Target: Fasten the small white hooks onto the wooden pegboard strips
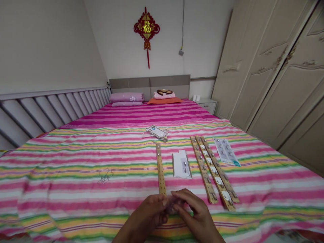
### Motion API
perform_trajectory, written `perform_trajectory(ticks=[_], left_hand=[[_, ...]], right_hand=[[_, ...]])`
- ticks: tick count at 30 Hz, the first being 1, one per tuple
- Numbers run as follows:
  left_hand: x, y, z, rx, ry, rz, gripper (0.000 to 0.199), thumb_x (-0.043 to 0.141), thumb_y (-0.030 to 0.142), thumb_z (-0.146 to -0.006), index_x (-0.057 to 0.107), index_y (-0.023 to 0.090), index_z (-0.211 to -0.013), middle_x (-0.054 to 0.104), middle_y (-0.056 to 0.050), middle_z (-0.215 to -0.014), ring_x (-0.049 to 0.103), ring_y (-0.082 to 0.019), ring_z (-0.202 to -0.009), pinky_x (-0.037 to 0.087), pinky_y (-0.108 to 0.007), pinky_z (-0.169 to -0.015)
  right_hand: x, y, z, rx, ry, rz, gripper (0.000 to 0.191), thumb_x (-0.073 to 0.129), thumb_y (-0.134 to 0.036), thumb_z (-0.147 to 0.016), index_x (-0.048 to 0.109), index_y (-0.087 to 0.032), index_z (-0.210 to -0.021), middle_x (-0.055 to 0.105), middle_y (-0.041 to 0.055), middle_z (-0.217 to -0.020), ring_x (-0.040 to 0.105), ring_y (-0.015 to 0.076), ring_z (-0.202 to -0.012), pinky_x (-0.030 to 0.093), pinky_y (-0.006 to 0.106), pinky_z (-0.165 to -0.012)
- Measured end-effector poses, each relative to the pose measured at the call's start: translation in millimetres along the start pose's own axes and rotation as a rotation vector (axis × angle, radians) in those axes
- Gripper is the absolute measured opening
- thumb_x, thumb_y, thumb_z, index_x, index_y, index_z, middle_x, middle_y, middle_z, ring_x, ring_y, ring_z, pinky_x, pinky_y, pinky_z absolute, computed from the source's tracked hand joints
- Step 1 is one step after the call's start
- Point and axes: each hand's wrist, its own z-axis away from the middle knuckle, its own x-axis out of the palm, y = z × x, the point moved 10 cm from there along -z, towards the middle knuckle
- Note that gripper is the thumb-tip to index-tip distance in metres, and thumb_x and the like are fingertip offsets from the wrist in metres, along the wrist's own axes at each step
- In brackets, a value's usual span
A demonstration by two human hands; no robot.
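My left hand point(152, 212) and my right hand point(191, 209) meet at the near side of the bed, fingers closed on a small, clear purplish piece point(173, 203) between them. Just beyond them lies a narrow tan strip point(161, 172) with holes and two small metal items at its far end. To its right is a white card point(180, 163) with a few small metal pieces. Farther right, a tan strip with metal pieces point(204, 172), one with white round pieces point(215, 172) and another tan strip point(221, 172) lie side by side. What exactly the piece is cannot be made out.
A printed card with metal pieces point(226, 152) lies right of the strips. Clear packaging point(157, 132) is beyond the single strip. Tangled thread point(105, 176) rests at left on the striped bedcover point(76, 199). Pillows point(126, 98) and a headboard point(172, 82) stand at the back.
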Motion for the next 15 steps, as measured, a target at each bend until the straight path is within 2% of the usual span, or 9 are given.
perform_trajectory(ticks=[4,9,12,15], left_hand=[[0.1,2.7,-0.2,0.016,0.026,-0.084,0.028,0.07,0.038,-0.068,0.065,0.01,-0.068,0.053,-0.002,-0.061,0.038,-0.005,-0.05,0.02,-0.019,-0.047],[-0.1,0.0,-2.3,0.029,0.005,-0.048,0.027,0.069,0.035,-0.069,0.061,0.01,-0.062,0.047,0.001,-0.057,0.034,-0.005,-0.049,0.015,-0.02,-0.046],[-2.2,-3.1,-2.8,0.021,0.02,-0.025,0.028,0.07,0.035,-0.067,0.059,0.01,-0.061,0.044,0.002,-0.055,0.033,-0.005,-0.049,0.016,-0.02,-0.046],[0.7,-2.6,-2.1,0.01,0.038,-0.021,0.028,0.072,0.035,-0.065,0.061,0.009,-0.064,0.049,0.0,-0.058,0.041,-0.007,-0.053,0.025,-0.019,-0.049]], right_hand=[[3.4,0.7,0.1,0.05,-0.051,-0.004,0.019,0.058,-0.017,-0.081,0.064,-0.024,-0.098,0.062,0.0039,-0.083,0.06,0.0162,-0.072,0.048,0.025,-0.063],[4.7,-0.2,0.1,0.058,-0.062,-0.028,0.017,0.059,-0.019,-0.08,0.065,-0.022,-0.095,0.056,0.0049,-0.084,0.058,0.017,-0.074,0.047,0.025,-0.062],[5.3,1.7,1.0,0.065,-0.077,-0.046,0.014,0.06,-0.019,-0.079,0.065,-0.021,-0.092,0.054,0.0046,-0.082,0.057,0.0163,-0.072,0.047,0.025,-0.061],[3.8,4.3,1.3,0.079,-0.084,-0.076,0.009,0.058,-0.021,-0.08,0.064,-0.02,-0.087,0.053,0.0041,-0.08,0.056,0.0151,-0.069,0.046,0.024,-0.057]])
